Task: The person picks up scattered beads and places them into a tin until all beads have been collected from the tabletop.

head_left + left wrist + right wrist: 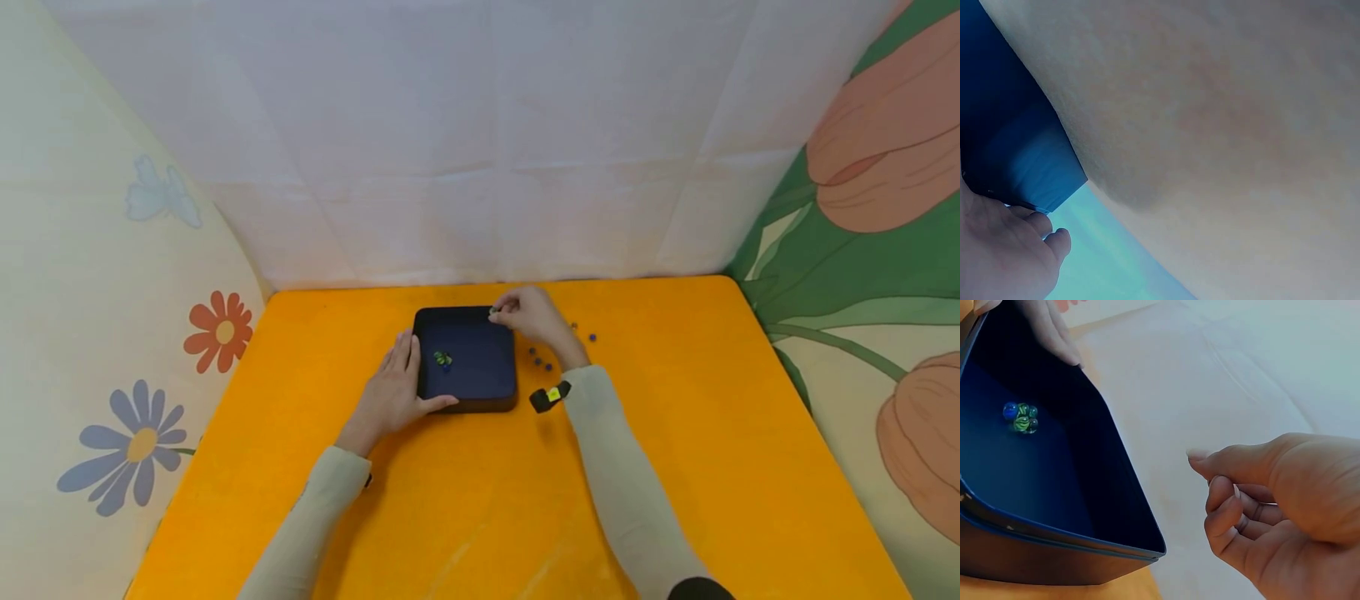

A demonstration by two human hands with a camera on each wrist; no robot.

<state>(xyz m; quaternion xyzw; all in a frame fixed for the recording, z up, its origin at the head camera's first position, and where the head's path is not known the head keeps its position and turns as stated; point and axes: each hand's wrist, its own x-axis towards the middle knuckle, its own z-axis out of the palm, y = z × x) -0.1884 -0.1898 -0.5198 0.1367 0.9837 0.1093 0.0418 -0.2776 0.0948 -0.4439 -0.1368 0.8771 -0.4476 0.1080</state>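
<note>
A dark blue, square, shallow tin (480, 406) sits on the orange table. My left hand (392, 392) rests against its left side, fingers straight along the wall and thumb stretched along the front rim. Inside, a small cluster of green-and-yellow glass marbles (1022, 423) lies together with a blue marble (1010, 410). Over the tin's back right corner, my right hand (528, 317) pinches a small marble (492, 311) between thumb and index finger. Those fingers hide most of it in the right wrist view. The left wrist view is mostly filled by blurred skin.
Several dark blue marbles (537, 362) lie on the orange table (465, 500) to the right of the tin. Farther right are another blue marble (592, 337) and an amber one (574, 325). A white cloth (480, 167) hangs behind the table's back edge.
</note>
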